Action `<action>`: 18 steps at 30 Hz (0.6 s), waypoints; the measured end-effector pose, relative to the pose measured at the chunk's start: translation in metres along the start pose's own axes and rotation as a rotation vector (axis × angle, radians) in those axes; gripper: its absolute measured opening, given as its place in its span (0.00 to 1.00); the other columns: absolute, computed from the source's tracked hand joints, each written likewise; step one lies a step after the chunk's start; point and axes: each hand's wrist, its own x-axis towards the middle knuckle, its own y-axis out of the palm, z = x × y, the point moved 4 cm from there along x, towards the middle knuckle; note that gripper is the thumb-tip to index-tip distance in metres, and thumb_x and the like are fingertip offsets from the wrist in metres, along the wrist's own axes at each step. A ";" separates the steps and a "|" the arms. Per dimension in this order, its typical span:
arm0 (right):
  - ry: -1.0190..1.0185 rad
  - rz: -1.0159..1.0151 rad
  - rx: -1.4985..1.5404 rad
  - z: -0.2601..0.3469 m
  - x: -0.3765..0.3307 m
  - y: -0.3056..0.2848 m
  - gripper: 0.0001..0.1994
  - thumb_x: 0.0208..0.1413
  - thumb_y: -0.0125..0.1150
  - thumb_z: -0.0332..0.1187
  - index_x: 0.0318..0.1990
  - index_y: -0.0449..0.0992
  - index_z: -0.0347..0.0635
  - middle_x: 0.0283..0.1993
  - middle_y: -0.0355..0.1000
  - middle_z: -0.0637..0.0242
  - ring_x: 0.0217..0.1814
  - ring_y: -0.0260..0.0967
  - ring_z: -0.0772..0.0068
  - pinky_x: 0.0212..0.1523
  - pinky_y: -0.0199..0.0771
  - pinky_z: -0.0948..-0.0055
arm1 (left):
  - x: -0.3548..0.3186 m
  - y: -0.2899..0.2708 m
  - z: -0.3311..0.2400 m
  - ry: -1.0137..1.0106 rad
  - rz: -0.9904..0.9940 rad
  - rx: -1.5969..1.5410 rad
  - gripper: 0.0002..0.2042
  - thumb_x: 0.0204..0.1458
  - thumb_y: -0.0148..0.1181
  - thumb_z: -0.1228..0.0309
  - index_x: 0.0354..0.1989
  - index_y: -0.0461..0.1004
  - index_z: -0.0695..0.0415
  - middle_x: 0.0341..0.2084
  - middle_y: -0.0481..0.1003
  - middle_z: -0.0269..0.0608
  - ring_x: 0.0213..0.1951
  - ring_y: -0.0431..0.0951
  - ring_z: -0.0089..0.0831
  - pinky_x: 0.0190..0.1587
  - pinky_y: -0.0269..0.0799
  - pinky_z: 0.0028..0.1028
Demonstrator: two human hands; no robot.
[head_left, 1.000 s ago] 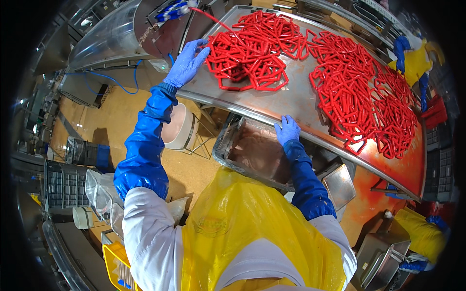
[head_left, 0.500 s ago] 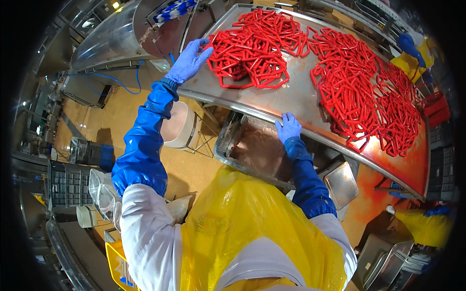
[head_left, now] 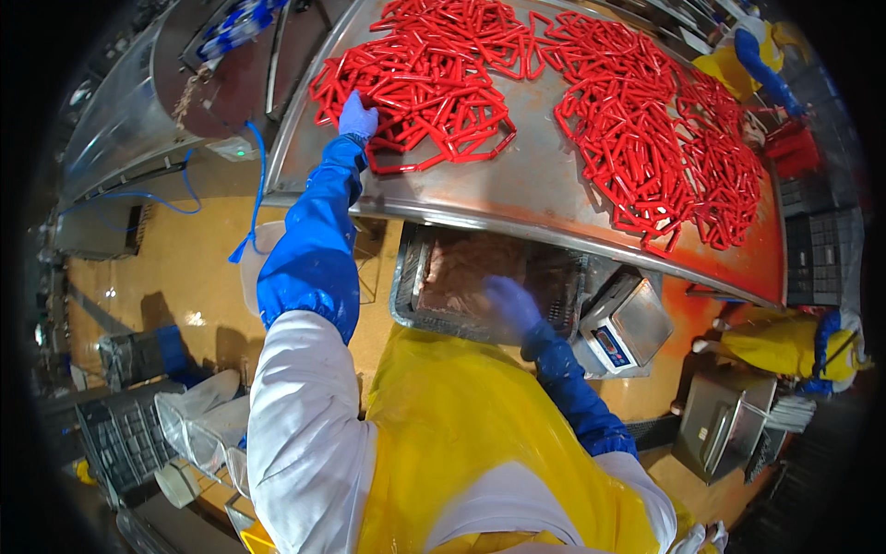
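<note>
1. Head view, containers: a wire basket [head_left: 411, 277] sits just below the centre of the frame, under the near edge of the steel table [head_left: 517, 198]; it holds a pale brownish mass that is too blurred to identify.
2. The linked red sausages [head_left: 434, 88] lie in a tangled heap on the table at upper centre, and a second, larger heap of sausages [head_left: 664, 138] spreads to the upper right.
3. The left hand [head_left: 357, 117], in a blue glove, rests on the near heap with its fingers curled into the links; whether it pinches one cannot be told.
4. The right hand [head_left: 509, 305], also gloved, is motion-blurred over the basket, so its state cannot be told.
5. Around: a weighing scale [head_left: 623, 325] stands right of the basket; the yellow apron [head_left: 461, 443] fills the lower centre and hides the floor; another person in yellow [head_left: 784, 346] stands at the right edge.
6. Since the earlier frame, the right hand has dropped from the table edge to the basket, and the left has moved from the heap's side onto it.
</note>
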 end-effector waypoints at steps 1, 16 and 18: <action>0.086 0.046 0.030 0.011 -0.002 0.007 0.16 0.63 0.63 0.34 0.56 0.76 0.39 0.52 0.76 0.52 0.56 0.74 0.53 0.58 0.74 0.63 | 0.010 0.012 -0.009 0.030 -0.090 0.024 0.28 0.51 0.64 0.62 0.60 0.71 0.64 0.49 0.78 0.59 0.54 0.78 0.52 0.58 0.74 0.43; -0.007 -0.107 -0.074 0.074 0.163 0.073 0.18 0.65 0.60 0.40 0.57 0.68 0.41 0.50 0.75 0.43 0.53 0.74 0.40 0.52 0.74 0.54 | -0.232 -0.013 -0.084 -0.467 0.819 -0.977 0.16 0.61 0.63 0.66 0.54 0.75 0.59 0.44 0.78 0.40 0.36 0.78 0.24 0.41 0.77 0.26; 0.179 0.004 -0.167 0.051 0.133 0.071 0.18 0.66 0.57 0.43 0.56 0.69 0.42 0.50 0.75 0.43 0.53 0.74 0.40 0.52 0.74 0.54 | -0.255 -0.031 -0.085 0.020 0.575 -0.254 0.17 0.63 0.61 0.68 0.58 0.72 0.59 0.51 0.75 0.44 0.43 0.78 0.28 0.43 0.78 0.32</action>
